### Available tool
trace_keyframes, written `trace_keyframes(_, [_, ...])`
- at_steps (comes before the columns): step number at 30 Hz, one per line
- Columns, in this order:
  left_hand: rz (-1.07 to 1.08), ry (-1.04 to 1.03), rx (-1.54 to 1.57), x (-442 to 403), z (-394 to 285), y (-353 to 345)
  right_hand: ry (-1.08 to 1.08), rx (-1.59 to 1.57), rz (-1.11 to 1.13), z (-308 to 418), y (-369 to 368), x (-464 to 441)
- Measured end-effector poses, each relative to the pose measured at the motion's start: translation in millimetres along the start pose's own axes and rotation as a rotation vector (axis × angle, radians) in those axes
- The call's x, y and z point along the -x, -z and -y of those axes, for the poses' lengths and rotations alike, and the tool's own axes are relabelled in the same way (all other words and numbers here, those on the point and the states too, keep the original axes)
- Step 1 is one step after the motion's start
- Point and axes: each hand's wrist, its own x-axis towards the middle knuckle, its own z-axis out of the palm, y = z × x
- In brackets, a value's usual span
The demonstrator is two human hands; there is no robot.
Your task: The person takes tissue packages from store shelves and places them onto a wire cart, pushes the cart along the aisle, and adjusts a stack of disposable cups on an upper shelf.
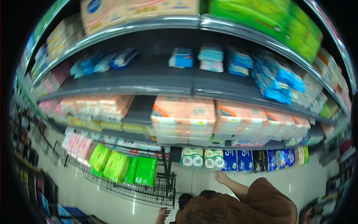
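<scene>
My left hand (163,213) hangs low beside the right end of a black wire shopping cart (128,192); its fingers are loosely apart and nothing is in it. Further forward, my right hand (221,177) is stretched out just below a white and green toilet paper pack (213,159). It looks loosely open with no object in it, though it is small and blurred. A similar toilet paper pack (192,158) stands to the left. In the cart lie bright green tissue packs (116,165), a darker green pack (145,171) and pink and white packs (77,145).
Ahead stands a tall shelf (149,80) with blue wipe packs (240,62) and peach tissue bundles (184,115). Dark blue packs (237,160) line its foot. Green cartons (253,16) sit on the top level. Pale floor tiles (197,183) lie below me.
</scene>
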Motion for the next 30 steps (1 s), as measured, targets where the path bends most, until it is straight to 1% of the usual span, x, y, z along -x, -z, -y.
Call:
trace_keyframes(1, [-0.017, -0.032, -0.105, -2, -7, -10, 0.303, 0.605, 0.177, -136, -66, 47])
trace_keyframes(2, [-0.036, -0.067, -0.203, -6, -15, -21, -0.125, 0.672, 0.446, -161, -66, 99])
trace_keyframes(3, [-0.108, -0.097, -0.307, -6, -22, -34, -0.340, 0.564, 0.614, -178, -56, 150])
trace_keyframes(4, [-0.092, -0.164, -0.366, -11, -24, -38, -0.592, 0.382, 0.693, -189, -45, 206])
trace_keyframes(6, [-0.044, -0.168, -0.362, -12, -34, -57, -1.150, -0.064, 0.646, -187, -26, 292])
trace_keyframes(7, [-0.035, -0.221, -0.319, -8, -33, -66, -1.343, -0.232, 0.590, -184, -20, 325])
trace_keyframes(9, [-0.010, -0.316, -0.240, 2, -21, -79, -1.528, -0.446, 0.475, -178, -25, 377])
trace_keyframes(11, [-0.038, -0.411, -0.354, 4, -10, -90, -1.559, -0.581, 0.351, -168, -43, 405])
trace_keyframes(12, [-0.055, -0.462, -0.401, 4, -4, -97, -1.511, -0.619, 0.292, -161, -53, 406])
trace_keyframes(13, [-0.107, -0.592, -0.413, 9, -3, -105, -1.440, -0.642, 0.233, -153, -55, 398])
trace_keyframes(14, [-0.217, -0.735, -0.577, 10, -11, -114, -1.367, -0.665, 0.176, -141, -54, 388])
trace_keyframes(15, [-0.330, -0.870, -0.740, 16, -22, -124, -1.268, -0.676, 0.174, -139, -53, 376])
trace_keyframes(16, [-0.309, -1.003, -0.678, 55, -46, -143, -1.171, -0.685, 0.176, -138, -54, 369])
trace_keyframes(17, [-0.231, -1.204, -0.474, 100, -66, -163, -1.114, -0.734, 0.084, -126, -48, 365])
trace_keyframes(18, [-0.362, -1.204, -0.637, 126, -91, -175, -1.052, -0.777, -0.003, -120, -38, 364])
trace_keyframes(19, [-0.383, -1.464, -0.637, 183, -116, -195, -1.061, -0.827, -0.028, -122, -30, 368])
trace_keyframes(20, [-0.372, -1.651, -0.600, 211, -137, -205, -1.063, -0.874, -0.042, -124, -26, 368])
trace_keyframes(21, [-0.453, -1.705, -0.696, 237, -156, -210, -1.061, -0.922, -0.056, -122, -24, 368])
trace_keyframes(22, [-0.665, -1.823, -0.746, 251, -172, -216, -1.105, -0.963, -0.084, -122, -24, 373])
trace_keyframes(24, [-0.847, -1.869, -0.804, 287, -204, -223, -1.195, -1.045, -0.160, -133, -34, 394])
trace_keyframes(26, [-1.011, -1.726, -0.864, 275, -223, -218, -1.295, -1.078, -0.193, -141, -54, 419])
trace_keyframes(27, [-0.963, -1.613, -0.944, 241, -232, -199, -1.340, -1.102, -0.213, -150, -71, 435])
trace_keyframes(29, [-1.046, -1.544, -1.182, 245, -225, -197, -1.384, -1.166, -0.170, -178, -120, 472])
trace_keyframes(30, [-1.081, -1.503, -1.305, 252, -224, -199, -1.436, -1.140, -0.129, -168, -115, 473])
